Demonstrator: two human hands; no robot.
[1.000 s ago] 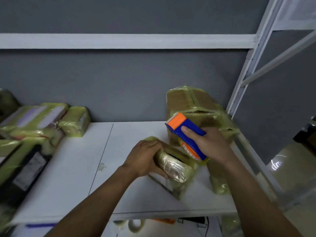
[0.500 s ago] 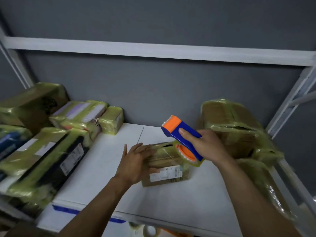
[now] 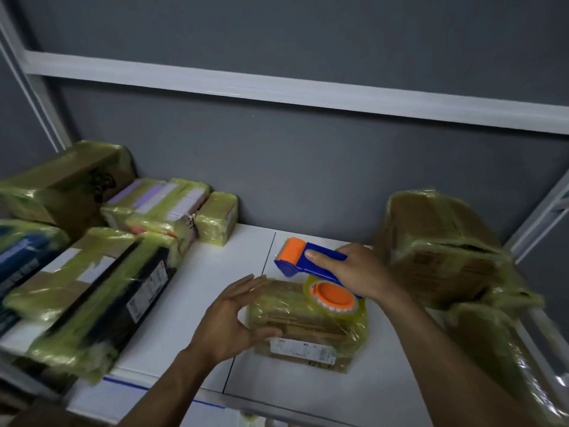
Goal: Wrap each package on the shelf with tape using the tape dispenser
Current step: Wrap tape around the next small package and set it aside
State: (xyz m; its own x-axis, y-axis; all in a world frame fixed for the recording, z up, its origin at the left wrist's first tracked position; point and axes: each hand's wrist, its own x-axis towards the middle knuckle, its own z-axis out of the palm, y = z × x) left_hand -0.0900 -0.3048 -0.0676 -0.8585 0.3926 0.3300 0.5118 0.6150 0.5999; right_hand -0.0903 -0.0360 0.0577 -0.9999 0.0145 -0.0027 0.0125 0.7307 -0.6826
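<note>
A person reaches both bare forearms in over the front edge of a white shelf (image 3: 385, 383) set against a grey wall (image 3: 308, 167). The right hand (image 3: 357, 269) grips the blue handle of a tape dispenser (image 3: 311, 260), fingers curled under it and thumb laid along its top. The orange roller at the tool's head points toward the shelf's back-left corner.

The tape roll (image 3: 335, 298), on an orange hub, hangs over the back-right corner of a tape-wrapped package (image 3: 301, 328); I cannot tell whether the two touch. That package lies flat near the shelf's front edge, roughly midway along it and just right of a seam in the board, with a white label on its front face.

The left hand (image 3: 228, 318) is spread wide with straight fingers and holds nothing. Its palm is turned to the package's left end, and the thumb is at the front-left corner.

A blurred stack of wrapped packages (image 3: 92, 288) crowds the shelf's left edge, and a small wrapped parcel (image 3: 217, 218) stands by the back edge beside it. A large wrapped box (image 3: 437, 241), also blurred, fills the right edge with another wrapped bundle (image 3: 492, 349) in front of it. A white rack beam (image 3: 277, 90) crosses above.
</note>
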